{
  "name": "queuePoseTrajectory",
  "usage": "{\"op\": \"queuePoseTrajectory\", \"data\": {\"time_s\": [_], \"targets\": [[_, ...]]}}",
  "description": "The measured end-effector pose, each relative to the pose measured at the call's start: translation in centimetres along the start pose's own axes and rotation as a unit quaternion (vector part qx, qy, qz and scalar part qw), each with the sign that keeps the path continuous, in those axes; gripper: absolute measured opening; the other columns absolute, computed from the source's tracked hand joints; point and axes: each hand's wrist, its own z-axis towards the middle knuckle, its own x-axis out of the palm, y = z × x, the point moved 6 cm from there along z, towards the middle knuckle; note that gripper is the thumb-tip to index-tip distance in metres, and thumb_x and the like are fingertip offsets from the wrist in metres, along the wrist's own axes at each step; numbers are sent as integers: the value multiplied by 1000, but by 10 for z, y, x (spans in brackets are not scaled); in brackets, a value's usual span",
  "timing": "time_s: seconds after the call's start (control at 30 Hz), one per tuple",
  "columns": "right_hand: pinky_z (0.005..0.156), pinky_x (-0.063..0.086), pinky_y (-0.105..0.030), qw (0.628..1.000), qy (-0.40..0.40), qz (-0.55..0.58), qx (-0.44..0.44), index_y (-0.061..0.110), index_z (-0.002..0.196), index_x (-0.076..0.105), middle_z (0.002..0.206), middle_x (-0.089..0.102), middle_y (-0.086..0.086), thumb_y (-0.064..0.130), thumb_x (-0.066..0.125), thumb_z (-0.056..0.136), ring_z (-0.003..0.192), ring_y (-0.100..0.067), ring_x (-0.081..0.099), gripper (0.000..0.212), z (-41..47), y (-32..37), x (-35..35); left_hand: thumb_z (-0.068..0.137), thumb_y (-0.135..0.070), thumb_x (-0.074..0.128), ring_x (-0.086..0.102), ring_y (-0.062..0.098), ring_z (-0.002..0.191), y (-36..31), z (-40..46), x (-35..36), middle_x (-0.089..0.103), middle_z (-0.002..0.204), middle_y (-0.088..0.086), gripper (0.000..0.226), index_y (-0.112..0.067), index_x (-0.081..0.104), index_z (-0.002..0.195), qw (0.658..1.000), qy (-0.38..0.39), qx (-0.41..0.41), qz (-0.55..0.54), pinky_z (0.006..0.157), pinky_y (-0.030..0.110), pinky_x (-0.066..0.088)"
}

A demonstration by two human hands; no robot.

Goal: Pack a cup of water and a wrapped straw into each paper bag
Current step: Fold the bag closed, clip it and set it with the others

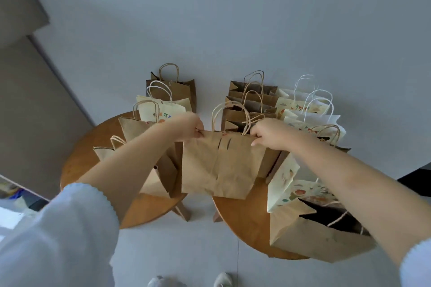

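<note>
The brown paper bag (219, 165) is hanging over the gap between two round tables, its top corners being pinched by the left hand (186, 127) and the right hand (271, 134). Its inside is hidden; the left fingers are blurring, probably curled.

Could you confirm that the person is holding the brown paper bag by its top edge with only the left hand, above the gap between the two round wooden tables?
Not quite: the head view shows both hands holding it, the left hand and the right hand, each gripping a top corner of the brown paper bag.
</note>
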Motion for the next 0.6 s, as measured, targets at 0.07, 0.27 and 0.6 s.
{"op": "queuePoseTrajectory", "data": {"time_s": [0.07, 0.27, 0.6], "targets": [[52, 29, -27, 1000, -10, -27, -8, 13, 72, 51, 60, 43, 2, 25, 61, 91, 62, -17, 44, 25, 4, 19, -37, 94, -20, 57, 51, 23, 83, 17, -18, -35, 59, 80, 3, 21, -6, 70, 102, 1000, -20, -4, -3, 66, 21, 35], [52, 29, -27, 993, -92, -77, -13, 2, 80, 62, 63, 50, -4, 23, 64, 90, 59, -17, 43, 23, 6, 94, -164, 90, -22, 64, 48, 22, 83, 79, -80, -144, 56, 81, 4, 20, -6, 70, 101, 990, -135, -19, -28, 74, 26, 34], [70, 36, -33, 952, -289, -99, 4, 2, 102, 64, 96, 61, -15, 21, 62, 91, 89, -31, 54, 22, 28, 244, -279, 92, -17, 53, 46, 24, 80, 210, -196, -247, 54, 80, 10, 18, -4, 65, 90, 941, -334, -51, 8, 60, 27, 34]]}}
